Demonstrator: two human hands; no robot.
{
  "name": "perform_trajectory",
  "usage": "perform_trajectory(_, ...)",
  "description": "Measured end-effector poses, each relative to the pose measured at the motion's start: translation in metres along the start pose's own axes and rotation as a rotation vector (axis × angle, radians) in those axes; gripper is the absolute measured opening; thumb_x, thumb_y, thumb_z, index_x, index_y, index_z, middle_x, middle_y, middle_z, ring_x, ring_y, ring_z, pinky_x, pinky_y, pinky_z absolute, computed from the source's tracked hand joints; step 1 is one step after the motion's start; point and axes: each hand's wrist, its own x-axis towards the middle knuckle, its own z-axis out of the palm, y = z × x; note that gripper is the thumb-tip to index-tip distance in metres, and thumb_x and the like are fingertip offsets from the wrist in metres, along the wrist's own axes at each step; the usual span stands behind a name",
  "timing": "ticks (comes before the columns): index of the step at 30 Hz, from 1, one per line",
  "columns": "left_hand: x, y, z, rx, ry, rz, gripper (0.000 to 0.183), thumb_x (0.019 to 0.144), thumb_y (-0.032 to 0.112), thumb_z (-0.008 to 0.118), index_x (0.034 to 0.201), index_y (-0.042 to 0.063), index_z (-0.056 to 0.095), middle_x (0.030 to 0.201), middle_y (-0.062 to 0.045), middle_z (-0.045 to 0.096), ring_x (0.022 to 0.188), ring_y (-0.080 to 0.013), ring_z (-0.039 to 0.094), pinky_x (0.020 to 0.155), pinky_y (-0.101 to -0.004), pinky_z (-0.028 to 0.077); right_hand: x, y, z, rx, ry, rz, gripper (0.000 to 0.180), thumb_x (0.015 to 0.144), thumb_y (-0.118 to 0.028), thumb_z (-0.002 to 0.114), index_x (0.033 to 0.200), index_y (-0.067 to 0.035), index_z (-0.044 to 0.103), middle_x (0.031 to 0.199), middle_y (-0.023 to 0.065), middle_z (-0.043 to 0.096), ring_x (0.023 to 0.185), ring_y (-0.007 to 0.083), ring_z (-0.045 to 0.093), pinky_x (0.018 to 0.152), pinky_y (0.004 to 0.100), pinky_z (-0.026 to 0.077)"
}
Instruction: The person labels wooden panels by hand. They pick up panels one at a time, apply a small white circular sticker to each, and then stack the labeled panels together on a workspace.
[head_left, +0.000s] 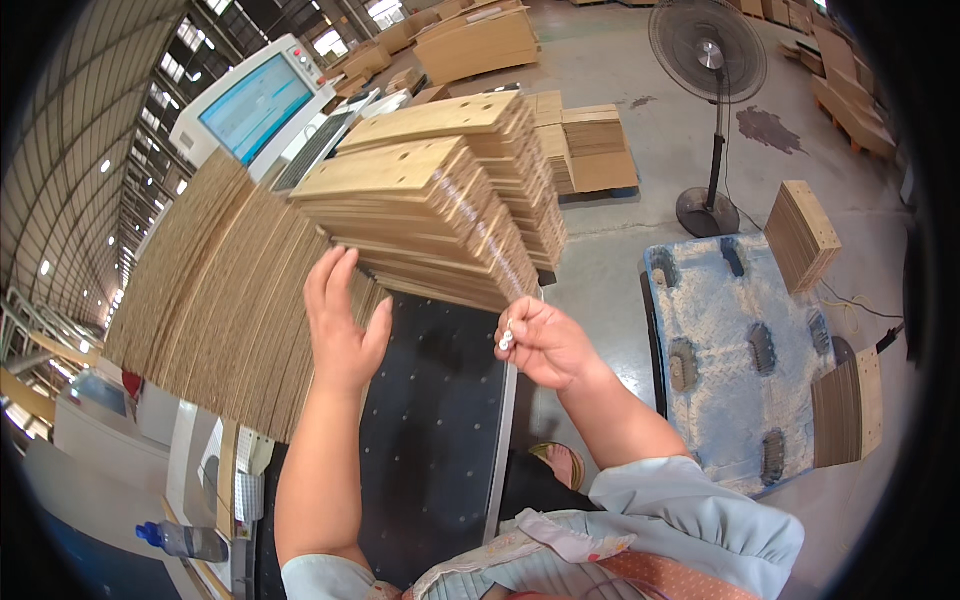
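Note:
My left hand (341, 322) is raised with its fingers apart, near the edge of a large stack of particle boards (225, 300), and holds nothing. Between thumb and fingers, my right hand (547, 341) pinches a few small shiny metal pieces (507, 337), too small to name surely. Just beyond the hands, stacked wooden panels with drilled holes (382, 169) lie on the black work table (435, 405), which is dotted with small pale points. A second stack of such panels (450, 116) stands behind the first.
A machine console with a screen (255, 109) and keyboard (311, 154) stands behind the stacks. On the right are a blue plastic pallet (720, 300), panel stacks (802, 236) and a pedestal fan (709, 56). A water bottle (184, 540) lies at lower left. Cartons (480, 45) stand farther back.

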Motion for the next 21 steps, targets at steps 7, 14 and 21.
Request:
perform_trajectory(7, 0.138, 0.014, 0.065, -0.127, -0.139, 0.031, 0.044, 0.086, 0.024, 0.054, 0.126, 0.005, 0.046, 0.132, -0.016, 0.044, 0.129, -0.0318, 0.031, 0.106, -0.038, 0.024, 0.036, -0.099, -0.023, -0.262, 0.086, -0.13, 0.008, 0.082, -0.007, 0.062, 0.084, -0.004, 0.055, 0.076, 0.0029, 0.058, 0.069, 0.012, 0.056, 0.066, 0.025, 0.046)
perform_trajectory(14, 0.181, 0.003, 0.089, -0.476, -0.605, -0.395, 0.048, 0.094, 0.041, 0.035, 0.128, 0.009, 0.048, 0.135, -0.01, 0.041, 0.13, -0.0232, 0.028, 0.107, -0.0341, 0.019, 0.07, -0.158, -0.049, -0.459, 0.145, -0.205, 0.009, 0.081, -0.009, 0.064, 0.081, -0.006, 0.056, 0.072, 0.0005, 0.056, 0.064, 0.0089, 0.053, 0.061, 0.0219, 0.045)
perform_trajectory(21, 0.181, 0.018, 0.087, -0.467, -0.549, -0.374, 0.05, 0.093, 0.041, 0.04, 0.124, 0.003, 0.05, 0.128, -0.012, 0.048, 0.124, -0.0213, 0.038, 0.104, -0.0318, 0.026, 0.124, -0.188, -0.058, -0.619, 0.122, -0.218, 0.009, 0.078, -0.007, 0.066, 0.08, -0.005, 0.057, 0.068, -0.0003, 0.054, 0.059, 0.0076, 0.049, 0.055, 0.0206, 0.042)
